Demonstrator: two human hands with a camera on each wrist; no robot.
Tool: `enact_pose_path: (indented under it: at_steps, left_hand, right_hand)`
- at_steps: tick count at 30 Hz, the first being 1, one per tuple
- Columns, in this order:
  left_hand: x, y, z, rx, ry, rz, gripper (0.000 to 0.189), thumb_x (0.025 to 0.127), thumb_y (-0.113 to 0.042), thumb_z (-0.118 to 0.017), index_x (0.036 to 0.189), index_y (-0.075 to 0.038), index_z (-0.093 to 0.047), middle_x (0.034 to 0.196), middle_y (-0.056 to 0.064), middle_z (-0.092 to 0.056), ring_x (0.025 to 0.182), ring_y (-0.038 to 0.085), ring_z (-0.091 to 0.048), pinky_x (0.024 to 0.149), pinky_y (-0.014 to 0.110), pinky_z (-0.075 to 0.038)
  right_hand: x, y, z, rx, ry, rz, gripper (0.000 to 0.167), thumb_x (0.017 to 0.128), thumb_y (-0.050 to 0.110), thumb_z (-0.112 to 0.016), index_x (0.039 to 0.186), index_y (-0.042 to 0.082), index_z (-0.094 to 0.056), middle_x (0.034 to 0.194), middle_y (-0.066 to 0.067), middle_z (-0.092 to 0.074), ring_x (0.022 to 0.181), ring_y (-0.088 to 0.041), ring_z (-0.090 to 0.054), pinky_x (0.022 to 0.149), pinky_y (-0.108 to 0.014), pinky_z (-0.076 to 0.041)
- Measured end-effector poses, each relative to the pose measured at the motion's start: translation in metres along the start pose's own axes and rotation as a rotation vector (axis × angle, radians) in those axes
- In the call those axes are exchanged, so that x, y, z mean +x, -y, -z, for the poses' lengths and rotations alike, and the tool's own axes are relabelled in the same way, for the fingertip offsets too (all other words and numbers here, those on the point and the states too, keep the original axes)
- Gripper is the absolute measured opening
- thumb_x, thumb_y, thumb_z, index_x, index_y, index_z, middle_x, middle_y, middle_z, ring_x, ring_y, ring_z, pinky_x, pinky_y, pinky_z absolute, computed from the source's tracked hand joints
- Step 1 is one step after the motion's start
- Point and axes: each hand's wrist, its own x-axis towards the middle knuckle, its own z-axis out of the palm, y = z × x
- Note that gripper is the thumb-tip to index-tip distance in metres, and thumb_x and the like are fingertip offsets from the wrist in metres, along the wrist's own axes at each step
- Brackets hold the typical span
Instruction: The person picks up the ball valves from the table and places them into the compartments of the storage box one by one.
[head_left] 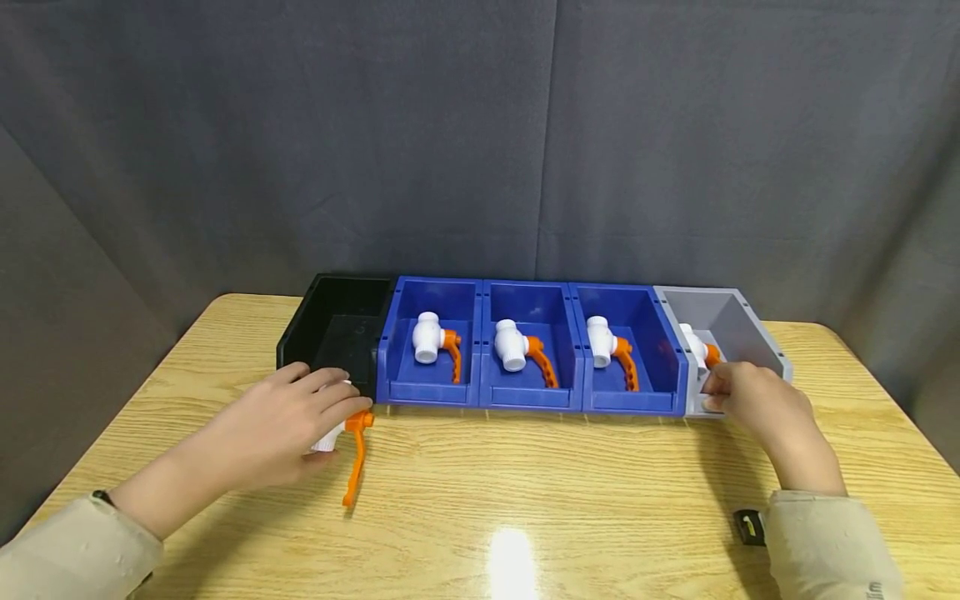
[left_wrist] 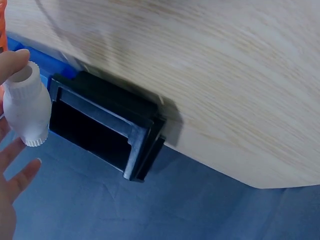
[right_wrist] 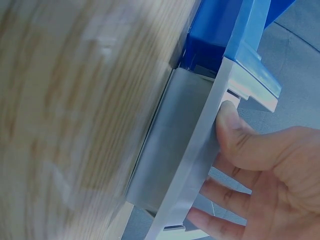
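Note:
In the head view my left hand point(head_left: 281, 425) holds a white ball valve point(head_left: 327, 439) in front of the black bin, its orange lever point(head_left: 356, 467) pointing toward me. The left wrist view shows the valve's white body point(left_wrist: 30, 107) between thumb and fingers. My right hand point(head_left: 765, 408) reaches over the front of the grey bin point(head_left: 765, 337), where another ball valve point(head_left: 696, 343) with an orange lever lies just beyond the fingers. In the right wrist view the thumb point(right_wrist: 232, 122) is at the bin's front rim and the fingers extend inside, with no valve visible between them.
The black bin point(head_left: 291, 337) stands at the row's left end. Three blue bins point(head_left: 531, 398) sit between it and the grey one, each holding a white ball valve with an orange lever. A small black object point(head_left: 748, 527) is beside the right sleeve. A dark curtain point(head_left: 465, 142) hangs behind.

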Motion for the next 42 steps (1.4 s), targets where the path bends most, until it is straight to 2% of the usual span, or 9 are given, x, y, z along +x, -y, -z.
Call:
enact_pose_path:
  at_steps: [4, 13, 21, 26, 33, 37, 42]
  left_hand:
    - [0.000, 0.005, 0.002, 0.030, -0.009, -0.010, 0.061, 0.067, -0.036, -0.089, 0.117, -0.008, -0.067, 0.107, 0.005, -0.068, 0.104, 0.027, -0.061, 0.077, 0.040, -0.049]
    - [-0.003, 0.020, 0.000, 0.081, -0.090, -0.051, 0.060, 0.064, -0.033, -0.089, 0.113, -0.006, -0.068, 0.103, 0.006, -0.068, 0.100, 0.028, -0.063, 0.072, 0.038, -0.048]
    - [0.001, 0.028, -0.002, 0.099, -0.044, -0.062, 0.061, 0.066, -0.039, -0.088, 0.114, -0.007, -0.068, 0.102, 0.006, -0.068, 0.100, 0.029, -0.063, 0.075, 0.039, -0.050]
    - [0.002, 0.034, -0.003, 0.097, -0.017, -0.044, 0.060, 0.068, -0.040, -0.087, 0.115, -0.007, -0.068, 0.103, 0.006, -0.068, 0.100, 0.030, -0.063, 0.077, 0.041, -0.051]
    - [0.003, 0.042, -0.007, 0.096, -0.032, -0.051, 0.061, 0.067, -0.039, -0.088, 0.116, -0.007, -0.068, 0.105, 0.008, -0.068, 0.103, 0.032, -0.063, 0.080, 0.043, -0.053]
    - [0.003, 0.046, -0.009, 0.063, -0.031, -0.033, 0.061, 0.068, -0.036, -0.088, 0.116, -0.006, -0.067, 0.106, 0.009, -0.068, 0.103, 0.032, -0.062, 0.081, 0.043, -0.055]
    - [0.006, 0.050, -0.010, -0.011, -0.001, 0.022, 0.058, 0.070, -0.032, -0.087, 0.117, -0.005, -0.066, 0.107, 0.009, -0.066, 0.102, 0.030, -0.061, 0.080, 0.043, -0.056]
  right_hand:
    - [0.000, 0.000, 0.000, -0.002, 0.000, 0.000, 0.004, 0.087, 0.009, -0.072, 0.090, 0.008, -0.068, 0.087, -0.013, -0.065, 0.080, -0.033, -0.056, 0.064, -0.051, -0.043]
    - [0.000, 0.001, 0.001, 0.002, 0.006, -0.005, 0.005, 0.088, 0.008, -0.072, 0.090, 0.007, -0.068, 0.087, -0.013, -0.065, 0.080, -0.033, -0.055, 0.064, -0.050, -0.043]
    - [-0.001, 0.000, 0.001, -0.001, -0.005, 0.003, 0.004, 0.089, 0.009, -0.071, 0.091, 0.007, -0.069, 0.090, -0.016, -0.066, 0.081, -0.034, -0.057, 0.065, -0.054, -0.044]
    - [-0.001, 0.001, 0.000, 0.005, 0.004, -0.005, 0.004, 0.089, 0.009, -0.070, 0.092, 0.006, -0.069, 0.091, -0.016, -0.066, 0.082, -0.034, -0.057, 0.066, -0.054, -0.043]
    - [-0.001, 0.001, 0.000, 0.007, 0.004, -0.005, 0.004, 0.089, 0.008, -0.070, 0.092, 0.006, -0.069, 0.090, -0.015, -0.066, 0.082, -0.034, -0.056, 0.067, -0.053, -0.043]
    - [-0.001, 0.001, 0.000, 0.011, 0.006, -0.002, 0.003, 0.089, 0.008, -0.070, 0.091, 0.006, -0.069, 0.088, -0.014, -0.065, 0.081, -0.033, -0.055, 0.067, -0.052, -0.042]
    - [-0.001, 0.001, 0.000, 0.011, -0.004, 0.000, 0.004, 0.088, 0.009, -0.071, 0.090, 0.007, -0.069, 0.086, -0.013, -0.064, 0.080, -0.033, -0.055, 0.066, -0.051, -0.042]
